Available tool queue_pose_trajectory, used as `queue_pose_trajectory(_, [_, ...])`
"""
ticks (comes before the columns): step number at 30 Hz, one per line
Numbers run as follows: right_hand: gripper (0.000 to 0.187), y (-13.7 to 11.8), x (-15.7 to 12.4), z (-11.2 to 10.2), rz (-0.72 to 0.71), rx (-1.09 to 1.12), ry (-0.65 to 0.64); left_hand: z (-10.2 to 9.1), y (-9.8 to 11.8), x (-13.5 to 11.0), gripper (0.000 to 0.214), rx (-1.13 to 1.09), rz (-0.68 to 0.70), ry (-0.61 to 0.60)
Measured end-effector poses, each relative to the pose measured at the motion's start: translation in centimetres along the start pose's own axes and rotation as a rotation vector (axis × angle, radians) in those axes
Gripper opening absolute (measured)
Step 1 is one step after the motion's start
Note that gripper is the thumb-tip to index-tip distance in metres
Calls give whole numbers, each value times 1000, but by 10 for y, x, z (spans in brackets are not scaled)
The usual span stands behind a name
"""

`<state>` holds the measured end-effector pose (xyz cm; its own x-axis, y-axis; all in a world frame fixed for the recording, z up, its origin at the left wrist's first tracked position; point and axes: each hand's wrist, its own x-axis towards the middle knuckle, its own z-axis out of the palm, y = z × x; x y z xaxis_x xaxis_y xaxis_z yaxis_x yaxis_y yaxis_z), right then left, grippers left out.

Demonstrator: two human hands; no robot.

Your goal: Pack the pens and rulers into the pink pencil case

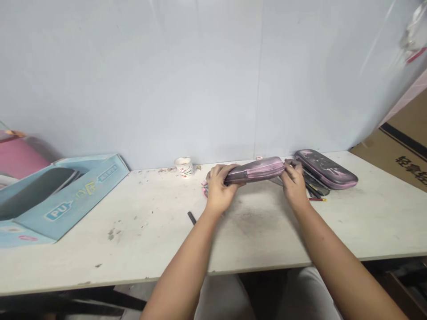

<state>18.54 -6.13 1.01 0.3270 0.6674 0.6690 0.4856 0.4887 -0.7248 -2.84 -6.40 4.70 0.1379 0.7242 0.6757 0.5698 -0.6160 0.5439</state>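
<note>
Both hands hold a long purple-pink zippered pencil case above the middle of the white table. My left hand wraps around its left end. My right hand pinches the right end, close to the zipper line. A second case of the same mottled colour lies flat behind and to the right of my right hand. Several dark pens lie beside it, with a red pencil at their front. A bit of pink shows below my left hand.
A small white patterned cup stands by the wall. A dark pen end lies near my left forearm. A blue printed box sits at the table's left, with a pink object beyond it. Cardboard shows at the right.
</note>
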Motion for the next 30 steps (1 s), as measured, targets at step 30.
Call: queue_pose_trajectory(30, [22, 1, -5, 11, 248, 339, -234, 24, -4, 5, 27, -1322, -759, 127])
